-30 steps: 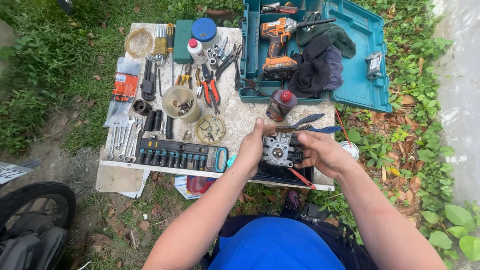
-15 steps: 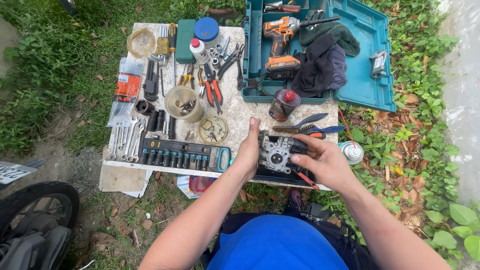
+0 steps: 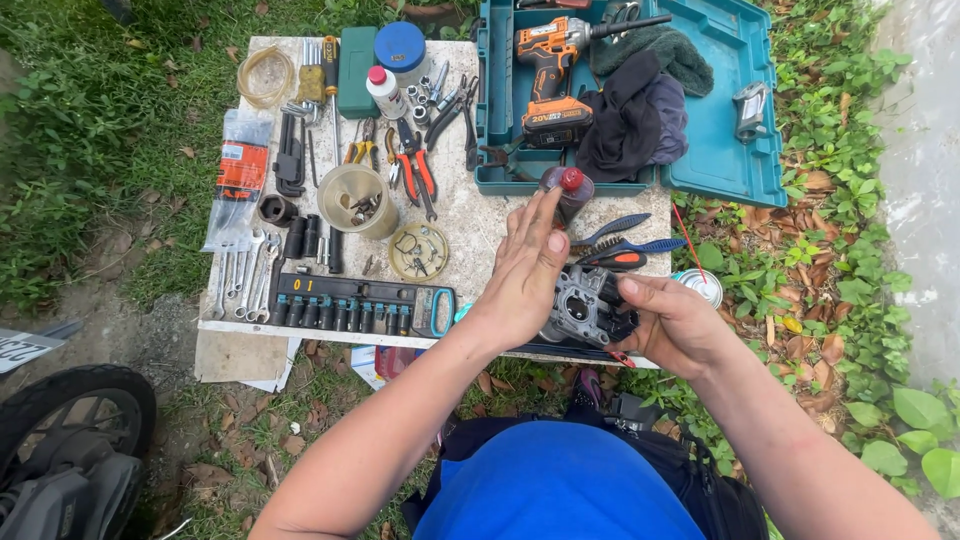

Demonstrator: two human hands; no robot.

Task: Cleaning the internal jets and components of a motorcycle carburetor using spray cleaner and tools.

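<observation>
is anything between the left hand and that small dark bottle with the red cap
Nothing visible. The left hand lies open over the grey metal engine part, fingertips right beside the bottle; whether they touch it is unclear. The right hand grips the part.

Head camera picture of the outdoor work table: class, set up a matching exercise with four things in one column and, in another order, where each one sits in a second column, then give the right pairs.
Things
1. cordless drill
2. grey metal engine part
3. socket rail
4. coiled clear hose

Places
A. along the table's near edge, left of the person's left hand
B. far left corner of the table
C. inside the open teal case
D. between the two hands, with the right hand gripping it

Pairs: 1-C, 2-D, 3-A, 4-B
</observation>
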